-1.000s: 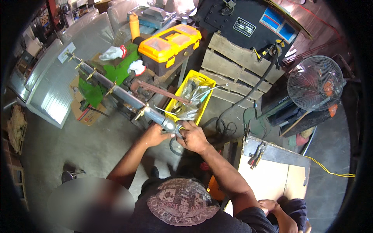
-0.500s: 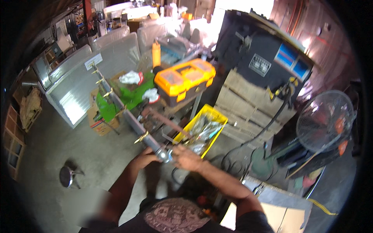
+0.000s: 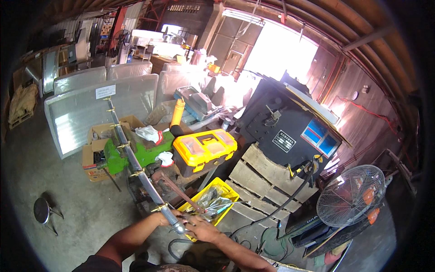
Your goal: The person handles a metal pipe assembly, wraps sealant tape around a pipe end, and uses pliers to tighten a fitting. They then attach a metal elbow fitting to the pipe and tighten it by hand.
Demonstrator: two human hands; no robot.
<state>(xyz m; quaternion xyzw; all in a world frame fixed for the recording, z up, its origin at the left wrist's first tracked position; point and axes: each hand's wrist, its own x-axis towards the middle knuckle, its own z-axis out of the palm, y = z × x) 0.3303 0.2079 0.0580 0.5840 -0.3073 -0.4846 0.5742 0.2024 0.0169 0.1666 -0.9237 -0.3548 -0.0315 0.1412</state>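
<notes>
A long grey metal pipe (image 3: 152, 192) with several brass fittings along it runs from me toward the far left. It lies across a green metal piece (image 3: 156, 144) on the workbench. At its near end, by the rounded cap (image 3: 179, 228), my left hand (image 3: 166, 218) is closed around the pipe from the left, its fingers partly hidden behind it. My right hand (image 3: 202, 230) is on the other side, with bent fingers against the capped end. Anything small between those fingers is too blurred to make out.
An orange and black toolbox (image 3: 205, 152) sits on the bench beside white gloves (image 3: 149, 134). Below it stands a yellow crate (image 3: 232, 194) of loose parts. A caged fan (image 3: 351, 196) and a black cabinet (image 3: 278, 122) are to the right, a round stool (image 3: 42, 211) to the left.
The view has tilted up and shifted, so more of the far workshop shows and the hands sit lower in the picture. Both hands are still at the pipe's near end.
</notes>
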